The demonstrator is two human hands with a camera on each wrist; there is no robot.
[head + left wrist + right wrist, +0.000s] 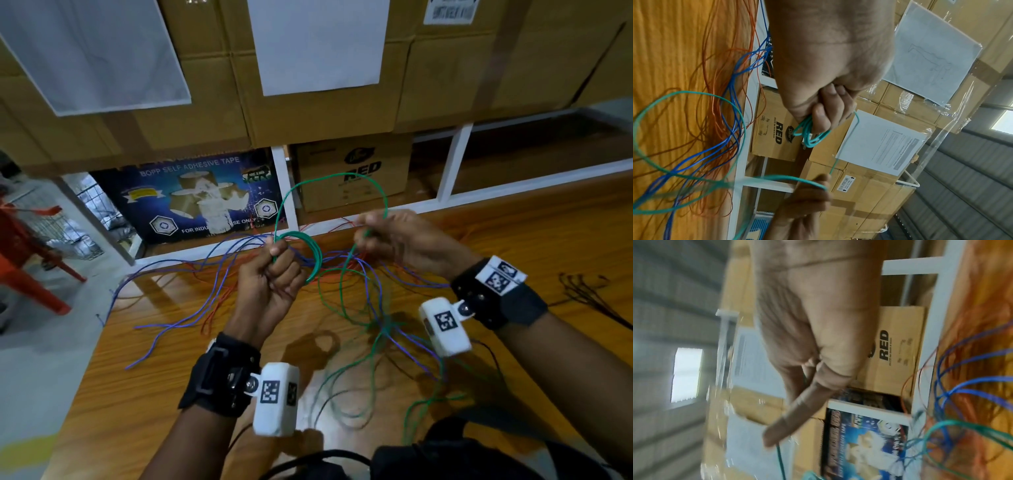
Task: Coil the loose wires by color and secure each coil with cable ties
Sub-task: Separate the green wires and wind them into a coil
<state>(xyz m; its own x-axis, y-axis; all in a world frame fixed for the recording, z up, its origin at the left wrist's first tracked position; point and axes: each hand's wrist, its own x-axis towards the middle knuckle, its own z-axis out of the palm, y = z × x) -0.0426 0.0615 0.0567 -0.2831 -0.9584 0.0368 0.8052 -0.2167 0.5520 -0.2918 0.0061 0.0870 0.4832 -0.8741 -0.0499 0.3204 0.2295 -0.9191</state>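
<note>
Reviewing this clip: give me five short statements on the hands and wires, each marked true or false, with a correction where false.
1. The left hand grips a green coil. True.
2. The right hand holds a blue wire. False: it pinches the green wire.
3. Blue wires and orange wires lie loose on the wooden table. True.
4. The green coil is tied with a cable tie. False: none shows on it.
5. Both hands rest on the table. False: both are raised above it.

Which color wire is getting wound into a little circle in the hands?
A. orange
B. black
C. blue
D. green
D: the left hand grips a small coil of green wire, and the right hand holds the same wire's loose length.
</note>
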